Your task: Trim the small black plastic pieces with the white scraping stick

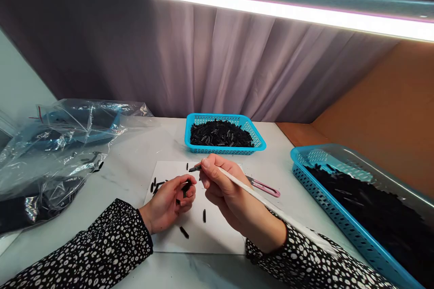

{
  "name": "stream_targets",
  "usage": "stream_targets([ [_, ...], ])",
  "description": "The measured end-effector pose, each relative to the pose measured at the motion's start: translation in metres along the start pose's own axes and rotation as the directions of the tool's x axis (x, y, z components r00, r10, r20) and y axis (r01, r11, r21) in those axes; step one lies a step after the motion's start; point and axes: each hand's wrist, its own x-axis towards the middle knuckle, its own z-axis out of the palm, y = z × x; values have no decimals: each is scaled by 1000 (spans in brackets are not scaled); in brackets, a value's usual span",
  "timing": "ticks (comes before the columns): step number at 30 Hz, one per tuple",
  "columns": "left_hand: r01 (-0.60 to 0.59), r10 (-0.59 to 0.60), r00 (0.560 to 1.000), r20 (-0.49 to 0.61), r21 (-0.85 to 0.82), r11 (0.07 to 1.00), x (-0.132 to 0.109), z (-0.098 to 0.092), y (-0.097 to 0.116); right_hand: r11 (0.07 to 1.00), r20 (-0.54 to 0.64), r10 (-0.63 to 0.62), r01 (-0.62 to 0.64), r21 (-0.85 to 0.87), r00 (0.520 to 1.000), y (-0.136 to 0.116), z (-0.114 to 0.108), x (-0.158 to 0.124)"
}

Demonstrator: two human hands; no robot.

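Note:
My left hand [171, 203] is curled palm-up with several small black plastic pieces [186, 187] held in its bent fingers. Just to the right, my right hand [225, 189] pinches a thin dark piece [195, 169] between thumb and fingertips, its end pointing left. A long white cord-like strip [257, 195] runs from that grip back over the forearm; whether it joins the dark piece is hidden by the fingers. Beneath both hands lies a white sheet [217, 241] with loose black pieces [184, 232] scattered on it, several of them left of my left hand.
A pink utility knife [266, 187] lies beside my right hand. Behind stands a blue basket [225, 149] heaped with black pieces. A larger blue basket [325, 210] of them, partly covered by clear plastic, fills the right. Clear plastic bags [84, 122] cover the left; a lamp [288, 9] hangs above.

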Motion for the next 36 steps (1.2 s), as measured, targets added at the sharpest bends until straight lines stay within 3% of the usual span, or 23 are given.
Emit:
stream_targets([
  [6,-98,101,995,-25,111,989,0,6,0,999,-49,-43,44,15,998,6,-12,12],
  [14,-203,214,977,-26,222,954,1,7,5,991,-125,-60,44,-130,990,41,-45,24],
  [26,-326,327,943,53,327,887,1,10,-3,978,-185,-19,-20,-208,983,54,-47,18],
  [36,-382,382,921,78,378,844,2,9,-5,991,-120,83,-94,-91,989,57,-51,18],
])
